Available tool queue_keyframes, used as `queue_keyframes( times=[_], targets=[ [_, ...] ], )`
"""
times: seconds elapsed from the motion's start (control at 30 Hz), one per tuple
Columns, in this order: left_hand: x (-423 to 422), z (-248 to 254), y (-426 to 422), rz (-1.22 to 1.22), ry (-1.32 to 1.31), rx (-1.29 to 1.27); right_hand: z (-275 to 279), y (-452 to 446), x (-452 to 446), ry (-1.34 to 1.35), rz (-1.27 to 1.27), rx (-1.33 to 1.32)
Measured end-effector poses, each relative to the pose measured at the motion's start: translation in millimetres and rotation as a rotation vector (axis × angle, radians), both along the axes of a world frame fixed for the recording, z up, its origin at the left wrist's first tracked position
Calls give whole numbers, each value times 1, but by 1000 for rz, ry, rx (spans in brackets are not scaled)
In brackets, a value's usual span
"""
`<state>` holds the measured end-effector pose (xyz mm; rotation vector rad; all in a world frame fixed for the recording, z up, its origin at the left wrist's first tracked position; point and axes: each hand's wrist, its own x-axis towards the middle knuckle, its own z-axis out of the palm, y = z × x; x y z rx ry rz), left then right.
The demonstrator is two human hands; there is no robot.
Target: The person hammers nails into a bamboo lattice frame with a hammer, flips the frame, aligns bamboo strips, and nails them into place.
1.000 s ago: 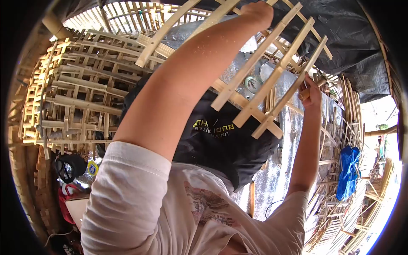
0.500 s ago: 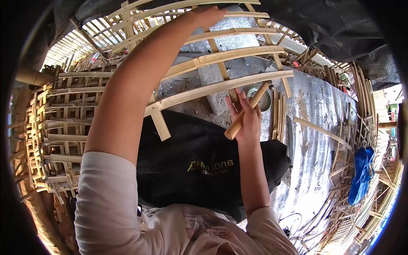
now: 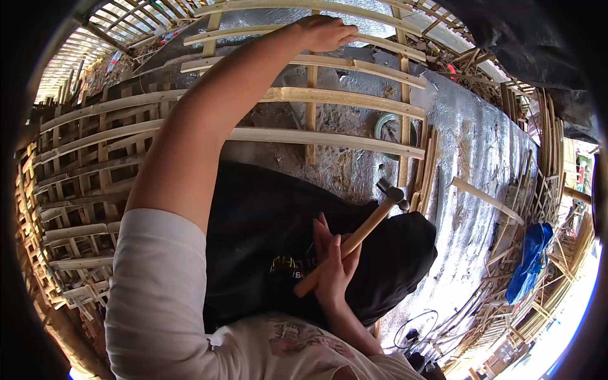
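Note:
A frame of bamboo slats (image 3: 354,95), crossed by a few upright strips, lies before me. My left hand (image 3: 326,33) reaches over it and is closed on one of the far slats (image 3: 392,47). Close to my body, my right hand (image 3: 337,269) is wrapped around the wooden handle of a hammer (image 3: 362,232). The hammer's metal head points up and away to the right, apart from the frame. Black cloth (image 3: 253,209) with yellow lettering covers my lap beneath that hand.
A round tape-like roll (image 3: 384,130) lies behind the frame's slats. Loose bamboo strips (image 3: 425,171) and a single slat (image 3: 484,199) lie to the right on the silvery sheet (image 3: 462,247). Further right is a blue bag (image 3: 529,261). Woven bamboo lattice (image 3: 69,209) stands at left.
The bamboo frame has been lowered and turned to lie more level. My right hand has drawn back toward my lap with the hammer, whose head now shows clearly.

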<state>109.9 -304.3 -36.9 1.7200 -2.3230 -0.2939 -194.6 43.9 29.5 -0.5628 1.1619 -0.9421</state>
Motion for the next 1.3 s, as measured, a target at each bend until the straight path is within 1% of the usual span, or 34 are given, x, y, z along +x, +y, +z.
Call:
queue_keyframes(
  times=[0.03, 0.07, 0.1, 0.13, 0.17, 0.27, 0.33, 0.37, 0.4, 0.43, 0.5, 0.57, 0.67, 0.7, 0.8, 0.9, 0.93, 0.97, 1.0, 1.03, 1.07, 1.13, 1.17, 1.2, 1.27, 1.3],
  targets=[
    [2, -18, -4, 4, -23, -51, 3, 4, -1, 36, 39, -70],
    [0, -23, -3, 9, -48, -107, 3, 1, -1, 41, 32, -188],
    [-1, -25, -4, 26, -81, -45, 1, -6, 2, 45, 25, -310],
    [-2, -26, -3, 39, -83, -65, 0, -16, 4, 46, 19, -434],
    [-3, -29, -1, 50, -85, -85, -4, -32, 2, 138, 70, -573],
    [-4, -27, 1, 64, -111, -90, -5, -90, 18, 286, 119, -776],
    [-7, -20, -1, 52, -132, -78, -17, -124, 28, 271, 237, -907],
    [-10, -15, -3, 56, -122, -59, -24, -137, 27, 380, 355, -1016],
    [-13, -11, -2, 63, -114, -36, -28, -143, 28, 543, 416, -951],
    [-12, -8, -2, 73, -109, -9, -28, -146, 30, 595, 473, -889],
    [-11, -11, -4, 71, -88, -111, -43, -145, 31, 730, 584, -905],
    [-13, -15, -5, 62, -77, -161, -53, -136, 32, 786, 641, -860],
    [-17, -16, -2, 109, -52, -38, -61, -131, 35, 893, 688, -855],
    [-15, -20, -3, 80, -38, -72, -61, -132, 35, 916, 708, -840],
    [-12, -26, -8, 63, -34, -44, -70, -128, 36, 956, 740, -833],
    [-7, -22, -3, 91, -92, -141, -81, -126, 33, 1012, 773, -932],
    [-1, -19, 2, 85, -61, -273, -86, -127, 32, 1033, 778, -980],
    [12, -16, 12, 76, -34, -406, -89, -128, 29, 1015, 779, -955],
    [25, -13, 26, 66, -8, -534, -88, -128, 28, 994, 781, -927],
    [40, -2, 47, 137, -55, -496, -88, -128, 28, 967, 781, -903],
    [57, 12, 73, 209, -108, -455, -92, -128, 28, 989, 758, -947],
    [89, 40, 137, 353, 172, -267, -100, -128, 28, 1021, 709, -1033],
    [93, 60, 181, 398, 135, -383, -92, -129, 27, 1020, 774, -991],
    [88, 82, 233, 440, 99, -498, -94, -130, 27, 1024, 771, -995],
    [73, 115, 335, 619, 219, -336, -99, -133, 28, 1063, 769, -1034],
    [60, 128, 384, 675, 209, -306, -101, -132, 25, 1066, 785, -1060]
  ],
)
